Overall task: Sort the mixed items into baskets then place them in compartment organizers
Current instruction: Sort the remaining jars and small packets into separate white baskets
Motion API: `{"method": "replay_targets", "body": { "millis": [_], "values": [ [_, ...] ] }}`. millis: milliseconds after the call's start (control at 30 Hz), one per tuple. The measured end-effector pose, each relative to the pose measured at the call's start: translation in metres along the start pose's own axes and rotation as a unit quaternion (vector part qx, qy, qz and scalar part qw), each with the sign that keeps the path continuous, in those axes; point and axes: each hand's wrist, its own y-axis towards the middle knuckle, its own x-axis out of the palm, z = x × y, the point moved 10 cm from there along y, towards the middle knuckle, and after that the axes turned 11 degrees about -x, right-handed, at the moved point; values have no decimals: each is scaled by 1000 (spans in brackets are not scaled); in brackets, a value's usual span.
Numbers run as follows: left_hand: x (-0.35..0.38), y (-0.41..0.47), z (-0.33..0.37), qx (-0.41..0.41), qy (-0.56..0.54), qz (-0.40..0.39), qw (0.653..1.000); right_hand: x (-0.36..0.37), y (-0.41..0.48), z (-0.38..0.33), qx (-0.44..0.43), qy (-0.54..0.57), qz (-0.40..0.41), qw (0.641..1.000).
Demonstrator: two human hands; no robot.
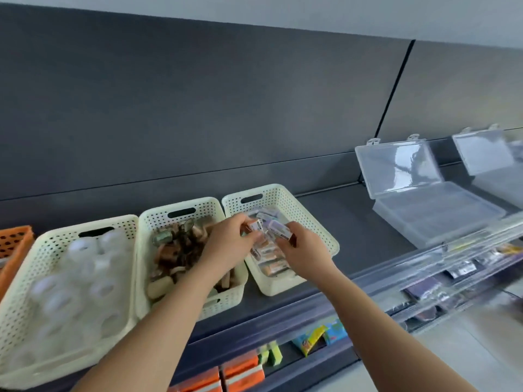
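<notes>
Packets (278,232), perhaps erasers, sit pinched in left hand (229,246) and right hand (304,251); square them before reaching the organizer (396,220).

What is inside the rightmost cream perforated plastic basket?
Small rectangular packets with orange and purple labels lie in the cream perforated basket. The left hand and right hand, each gripping packets, hide part of its floor.

At the shelf's left end, the orange basket (14,244) is cut off by the picture's edge. The white round things (70,290) in the leftmost cream basket (17,306) are too blurred to identify. The left forearm hides part of the middle basket (181,210). The print on the small boxes (278,232) pinched by the left hand (229,241) and right hand (302,250) is unreadable. The second clear organizer (481,154) runs off the right.
</notes>
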Motion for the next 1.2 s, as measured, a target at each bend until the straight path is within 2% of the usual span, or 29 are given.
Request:
{"method": "replay_targets", "body": {
  "millis": [200,300,400,533,600,700,800,900,1000,1200],
  "values": [
    [50,52,25,60,200,-29,977,0,34,55,36,-126,-36,991],
    [71,65,20,58,264,-53,961,15,46,62,-4,-158,-96,983],
    [95,69,9,79,384,-71,917,36,53,61,-85,-211,-172,958],
    [112,67,-14,50,497,-124,858,53,54,66,-106,-214,-233,943],
    [112,65,-12,51,501,-138,853,54,54,67,-113,-212,-240,941],
    [101,55,1,50,463,-123,877,51,54,66,-131,-214,-239,938],
    [79,38,19,68,411,-41,908,45,54,60,-150,-214,-214,941],
    [49,16,24,59,376,51,924,39,51,48,-170,-207,-186,945],
    [21,-5,18,35,378,96,920,37,49,27,-189,-197,-160,949],
    [-42,-42,-18,-42,427,144,892,47,46,-46,-269,-186,-116,938]
  ]
}}
